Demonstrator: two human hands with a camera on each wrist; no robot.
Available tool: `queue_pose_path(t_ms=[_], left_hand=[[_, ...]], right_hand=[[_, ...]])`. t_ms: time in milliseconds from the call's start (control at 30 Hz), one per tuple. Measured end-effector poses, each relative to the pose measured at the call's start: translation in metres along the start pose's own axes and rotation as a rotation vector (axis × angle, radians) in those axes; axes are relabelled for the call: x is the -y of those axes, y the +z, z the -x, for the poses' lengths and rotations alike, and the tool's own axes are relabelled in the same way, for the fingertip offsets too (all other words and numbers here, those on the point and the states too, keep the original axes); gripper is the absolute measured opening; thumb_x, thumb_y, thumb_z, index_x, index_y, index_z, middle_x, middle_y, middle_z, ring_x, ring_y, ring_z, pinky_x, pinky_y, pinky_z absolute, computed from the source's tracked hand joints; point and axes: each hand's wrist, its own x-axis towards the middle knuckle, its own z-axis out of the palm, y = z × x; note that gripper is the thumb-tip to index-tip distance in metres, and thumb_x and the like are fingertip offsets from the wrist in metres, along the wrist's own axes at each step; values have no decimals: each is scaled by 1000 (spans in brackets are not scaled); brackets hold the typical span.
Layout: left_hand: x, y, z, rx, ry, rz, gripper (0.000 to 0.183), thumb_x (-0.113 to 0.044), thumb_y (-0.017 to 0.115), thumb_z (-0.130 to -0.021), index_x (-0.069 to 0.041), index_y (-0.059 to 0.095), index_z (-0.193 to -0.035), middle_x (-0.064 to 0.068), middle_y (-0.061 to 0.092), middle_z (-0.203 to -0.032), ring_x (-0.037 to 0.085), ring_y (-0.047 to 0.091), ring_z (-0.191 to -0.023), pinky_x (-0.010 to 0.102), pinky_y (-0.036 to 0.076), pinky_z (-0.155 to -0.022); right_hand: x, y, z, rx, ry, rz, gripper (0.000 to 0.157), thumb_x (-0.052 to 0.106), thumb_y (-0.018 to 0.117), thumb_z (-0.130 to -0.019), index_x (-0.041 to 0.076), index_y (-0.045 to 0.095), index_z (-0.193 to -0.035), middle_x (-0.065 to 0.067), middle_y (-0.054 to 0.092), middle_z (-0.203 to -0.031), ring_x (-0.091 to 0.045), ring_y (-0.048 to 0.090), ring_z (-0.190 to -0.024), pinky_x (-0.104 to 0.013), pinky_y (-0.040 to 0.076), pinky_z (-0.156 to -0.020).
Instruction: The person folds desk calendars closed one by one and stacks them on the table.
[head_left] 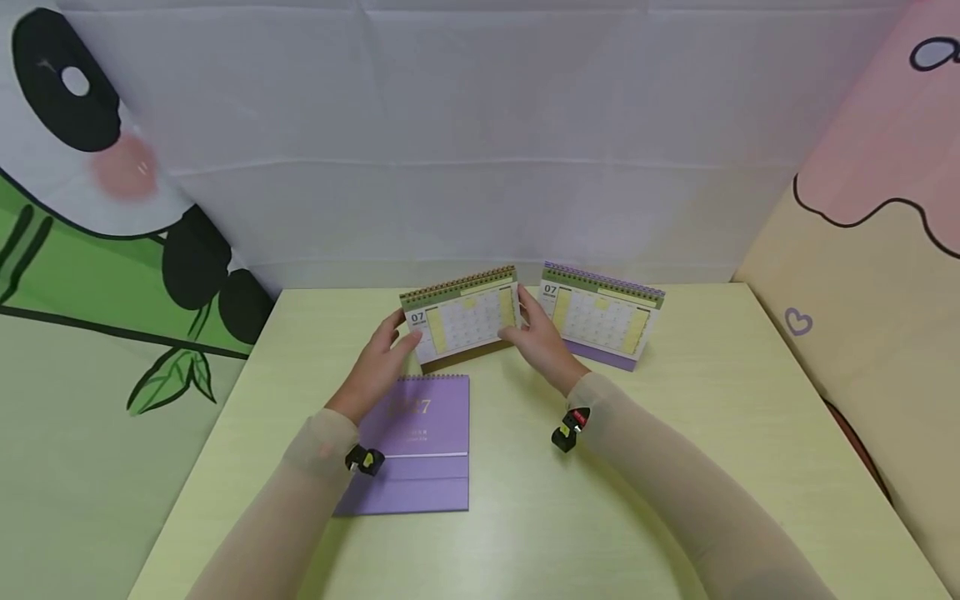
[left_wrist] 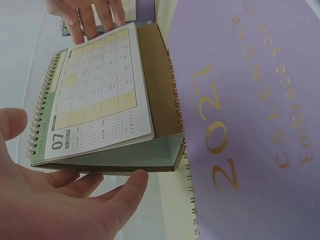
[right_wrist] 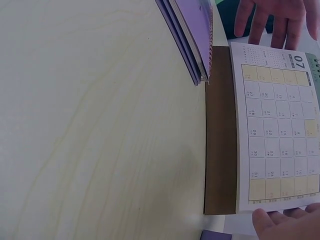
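A brown-based desk calendar (head_left: 467, 321) stands tent-like at the back of the table, its page showing 07. My left hand (head_left: 381, 365) is at its left side; in the left wrist view the fingers (left_wrist: 127, 197) lie extended along that side, thumb raised apart. At the opposite edge is my right hand (head_left: 542, 343), thumb at the front lower corner and fingers along the side. Close on the right stands a second desk calendar (head_left: 600, 315) with a purple base, also on 07. A purple 2027 calendar (head_left: 435, 417) lies flat in front, partly covered by my left forearm.
The pale wood table (head_left: 540, 525) meets a white cloth backdrop (head_left: 480, 150) behind the calendars. Printed cartoon panels (head_left: 67, 400) flank the table. A dark cable (head_left: 855, 446) runs along the right table edge.
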Motion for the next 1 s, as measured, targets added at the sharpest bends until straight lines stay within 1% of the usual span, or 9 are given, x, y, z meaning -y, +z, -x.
queue_pose_path(t_ms=[167,400,433,633,800,1000], left_hand=[[0,-1,-3,1,-4,11,83,-53,47,-126,-20,11,-192,8,13,-202,48,11,-188,72,12,-152],[-4,-1,-5,16,21,72,80,-52,42,-128,-19,8,-192,9,15,-201,42,22,-186,69,30,-148],[-4,-1,-5,17,21,72,80,-53,42,-128,-20,8,-192,9,15,-201,42,23,-186,69,31,-148],[-7,-2,-4,20,15,78,82,-58,39,-127,-23,5,-193,7,13,-202,41,22,-186,70,31,-147],[-9,-1,-6,20,33,96,82,-57,39,-127,-23,4,-193,7,11,-202,40,20,-187,70,31,-147],[-10,-1,-6,21,23,96,83,-57,39,-127,-24,0,-192,4,8,-203,39,20,-187,68,31,-148]], right_hand=[[0,0,0,-2,-2,4,98,14,67,-113,19,10,-192,-4,9,-202,-36,16,-189,-57,22,-153],[-1,0,1,-5,-8,5,98,13,67,-113,19,10,-192,-3,10,-202,-35,16,-189,-57,22,-153],[-1,0,1,-4,-7,4,98,13,67,-113,19,10,-192,-3,10,-202,-35,16,-189,-57,22,-153],[-1,0,0,-2,-7,-1,97,13,67,-113,19,10,-192,-3,11,-202,-35,17,-189,-59,21,-154],[-1,-1,0,-5,-10,2,97,14,67,-113,19,10,-192,-4,12,-202,-35,17,-189,-60,21,-153],[-1,-2,0,-1,-13,-6,98,13,67,-113,17,10,-192,-4,12,-202,-36,17,-189,-60,21,-153]])
